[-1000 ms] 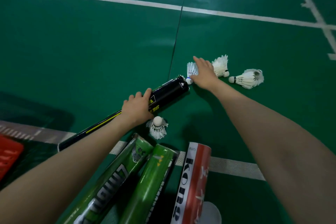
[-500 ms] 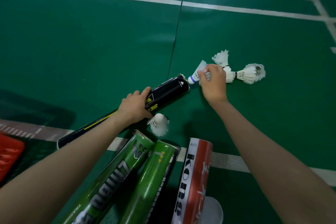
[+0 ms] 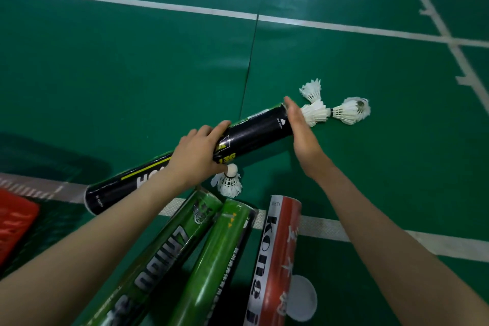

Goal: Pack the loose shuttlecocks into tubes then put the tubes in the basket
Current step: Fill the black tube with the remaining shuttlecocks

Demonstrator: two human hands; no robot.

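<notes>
A long black tube [image 3: 254,132] lies slanted on the green court floor, and my left hand [image 3: 198,153] grips its middle. My right hand [image 3: 301,135] is held flat with straight fingers against the tube's far open end; no shuttlecock shows in it. Just beyond that hand lie three white shuttlecocks: one touching it [image 3: 316,114], one behind [image 3: 312,90], one to the right [image 3: 349,111]. Another shuttlecock [image 3: 230,180] stands cork-up right under my left hand.
Two green tubes [image 3: 164,251] [image 3: 217,262] and a red-and-white tube [image 3: 277,254] lie near me, with a white round lid [image 3: 304,299] beside the red one. A red basket edge [image 3: 13,222] shows at the far left. White court lines cross the floor.
My right hand carried a shuttlecock from the floor to the black tube's mouth; that shuttlecock is now out of sight and the palm lies flat on the tube's end. The tube end has lifted slightly.
</notes>
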